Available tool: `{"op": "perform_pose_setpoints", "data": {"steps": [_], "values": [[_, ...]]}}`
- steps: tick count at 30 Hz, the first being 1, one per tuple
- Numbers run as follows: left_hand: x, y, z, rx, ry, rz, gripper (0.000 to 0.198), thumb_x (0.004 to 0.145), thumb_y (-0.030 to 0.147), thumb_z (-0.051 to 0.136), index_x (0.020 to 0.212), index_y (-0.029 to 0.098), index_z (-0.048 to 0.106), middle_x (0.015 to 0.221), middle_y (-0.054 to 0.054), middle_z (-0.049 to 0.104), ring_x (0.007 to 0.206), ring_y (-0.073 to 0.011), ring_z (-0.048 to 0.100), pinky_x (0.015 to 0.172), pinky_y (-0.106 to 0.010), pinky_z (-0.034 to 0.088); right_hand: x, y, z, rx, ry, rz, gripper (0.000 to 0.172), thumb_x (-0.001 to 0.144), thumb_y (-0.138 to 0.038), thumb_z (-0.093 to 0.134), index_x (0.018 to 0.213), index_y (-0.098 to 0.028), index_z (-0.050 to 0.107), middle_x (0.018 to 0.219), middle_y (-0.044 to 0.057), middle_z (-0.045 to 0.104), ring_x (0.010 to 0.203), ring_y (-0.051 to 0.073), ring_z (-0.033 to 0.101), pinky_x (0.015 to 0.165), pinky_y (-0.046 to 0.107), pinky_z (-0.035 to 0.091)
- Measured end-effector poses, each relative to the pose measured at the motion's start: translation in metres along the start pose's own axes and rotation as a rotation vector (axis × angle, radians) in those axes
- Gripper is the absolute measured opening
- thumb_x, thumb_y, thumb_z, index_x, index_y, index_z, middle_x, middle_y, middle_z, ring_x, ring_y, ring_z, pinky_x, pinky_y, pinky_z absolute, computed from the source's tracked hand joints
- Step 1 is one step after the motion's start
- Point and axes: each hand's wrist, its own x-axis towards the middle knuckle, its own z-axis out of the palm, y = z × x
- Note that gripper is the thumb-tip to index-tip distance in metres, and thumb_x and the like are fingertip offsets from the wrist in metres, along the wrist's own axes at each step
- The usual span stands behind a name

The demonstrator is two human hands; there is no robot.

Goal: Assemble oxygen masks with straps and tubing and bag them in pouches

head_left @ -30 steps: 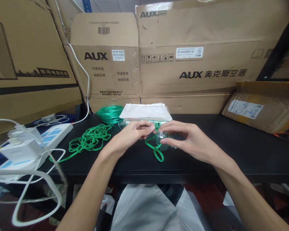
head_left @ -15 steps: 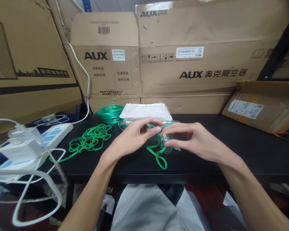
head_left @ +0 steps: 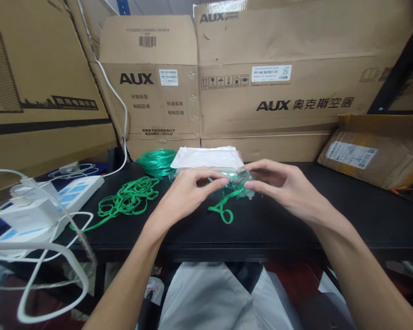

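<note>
A clear, green-tinted oxygen mask (head_left: 240,178) is up between my two hands, above the black table. Thumb and fingers of my right hand (head_left: 282,185) close on its right side. My left hand (head_left: 199,190) pinches at the mask's left, apparently on the green elastic strap (head_left: 226,215), though the fingertips partly hide the spot. A loop of that strap dangles below the mask. Behind my hands lies a white paper packet (head_left: 206,157) on clear plastic, partly covered by my fingers.
A coil of green tubing (head_left: 157,162) and a tangled pile of green elastic cord (head_left: 128,197) lie left of my hands. Further left is a white power strip (head_left: 80,190) with plugs and cables. Cardboard boxes (head_left: 261,123) wall the back; a taped carton (head_left: 371,151) sits right.
The mask has turned and risen, its round rim now showing between my hands. My right hand has shifted slightly up, and the strap loop hangs higher.
</note>
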Motion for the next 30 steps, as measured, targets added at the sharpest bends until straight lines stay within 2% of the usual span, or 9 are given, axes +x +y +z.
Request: {"op": "perform_pose_setpoints", "data": {"steps": [3, 7, 22, 30], "values": [[0.001, 0.001, -0.001, -0.081, 0.039, -0.025, 0.028, 0.095, 0.046, 0.066, 0.103, 0.024, 0.081, 0.11, -0.003, 0.079, 0.101, -0.023, 0.069, 0.093, -0.031, 0.047, 0.001, 0.001, -0.001, 0.056, 0.046, -0.016, 0.028, 0.087, -0.036, 0.079, 0.109, -0.025, 0.067, 0.116, 0.006, 0.07, 0.113, 0.026, 0.066, 0.098, 0.039, 0.056], [0.001, 0.007, -0.003, -0.164, 0.041, -0.057, 0.028, 0.094, 0.043, 0.069, 0.104, 0.021, 0.082, 0.106, -0.004, 0.08, 0.099, -0.0229, 0.07, 0.09, -0.03, 0.05, 0.001, 0.0, 0.0, 0.119, 0.041, -0.025, 0.027, 0.089, -0.033, 0.078, 0.109, -0.026, 0.063, 0.12, 0.005, 0.067, 0.119, 0.024, 0.063, 0.103, 0.038, 0.053], [0.002, 0.008, -0.001, -0.224, 0.042, -0.055, 0.023, 0.093, 0.038, 0.071, 0.104, 0.022, 0.082, 0.109, -0.003, 0.08, 0.104, -0.0227, 0.071, 0.094, -0.029, 0.052, 0.0, 0.002, 0.002, 0.186, 0.044, 0.008, 0.029, 0.09, -0.033, 0.076, 0.112, -0.028, 0.058, 0.117, 0.004, 0.066, 0.105, 0.021, 0.065, 0.084, 0.031, 0.055], [0.003, 0.003, 0.003, -0.247, 0.064, -0.053, 0.027, 0.092, 0.04, 0.072, 0.107, 0.02, 0.08, 0.108, -0.004, 0.08, 0.101, -0.0223, 0.072, 0.09, -0.029, 0.052, 0.0, 0.0, 0.003, 0.194, 0.06, 0.016, 0.028, 0.09, -0.037, 0.075, 0.111, -0.027, 0.059, 0.117, 0.005, 0.065, 0.104, 0.021, 0.064, 0.081, 0.031, 0.055]]}}
